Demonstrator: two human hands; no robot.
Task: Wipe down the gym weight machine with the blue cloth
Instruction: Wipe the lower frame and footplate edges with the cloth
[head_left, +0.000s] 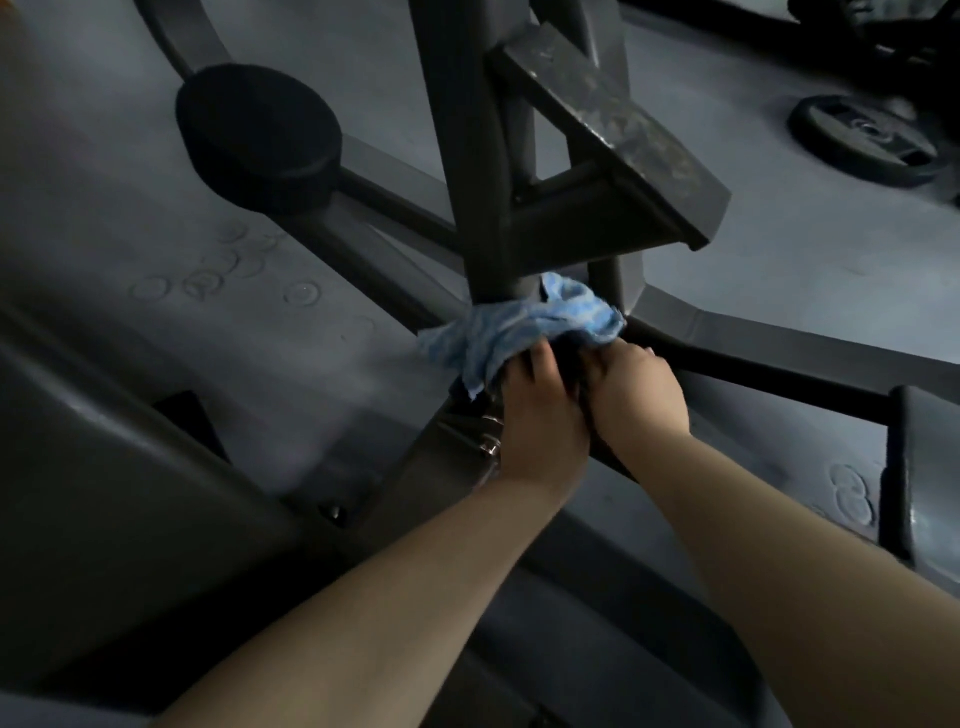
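At the centre of the frame we see the crumpled light-blue cloth (524, 325) pressed against the foot of the dark grey metal upright of the weight machine (467, 171). Our left hand (537, 410) grips the cloth's lower edge, fingers curled into it; our right hand (636, 389) sits just beside — its fingers are hidden, so we cannot tell its grip. A black round foam pad (260, 135) sits upper left, a black weight plate (867, 140) lies on the grey floor (104, 234) upper right.
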